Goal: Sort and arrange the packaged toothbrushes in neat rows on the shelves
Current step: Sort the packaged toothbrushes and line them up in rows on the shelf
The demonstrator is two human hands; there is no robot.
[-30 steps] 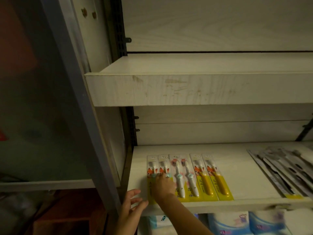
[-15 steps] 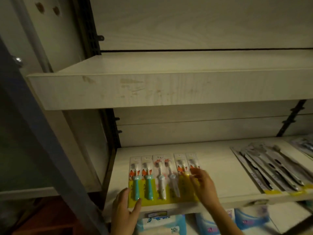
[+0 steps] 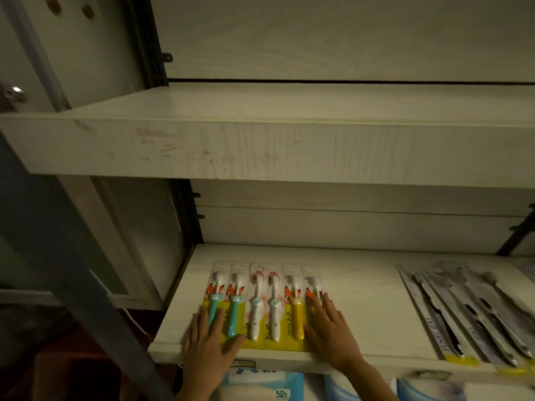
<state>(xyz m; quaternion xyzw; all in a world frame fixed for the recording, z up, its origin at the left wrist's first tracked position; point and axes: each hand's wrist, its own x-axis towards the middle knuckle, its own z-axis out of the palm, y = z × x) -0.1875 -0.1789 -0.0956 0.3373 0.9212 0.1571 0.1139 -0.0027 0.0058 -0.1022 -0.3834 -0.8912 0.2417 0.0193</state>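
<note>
A row of children's toothbrush packs [image 3: 265, 305] with yellow cards lies flat at the left end of the lower shelf [image 3: 367, 302]: two teal brushes, two white, two yellow. My left hand [image 3: 210, 342] rests flat, fingers straight, on the leftmost teal pack at the shelf's front edge. My right hand [image 3: 330, 328] lies flat with spread fingers on the rightmost yellow pack, covering its handle. The packs sit side by side, touching.
A fanned group of grey and black toothbrush packs [image 3: 469, 314] lies at the right of the same shelf. The upper shelf [image 3: 260, 149] juts out above. Blue and white packages [image 3: 266, 386] sit below the shelf. A metal door frame [image 3: 72, 270] stands at the left.
My left hand moved up from the shelf edge onto the teal packs. My right hand went from the left packs to the right end of the row. The camera shifted closer.
</note>
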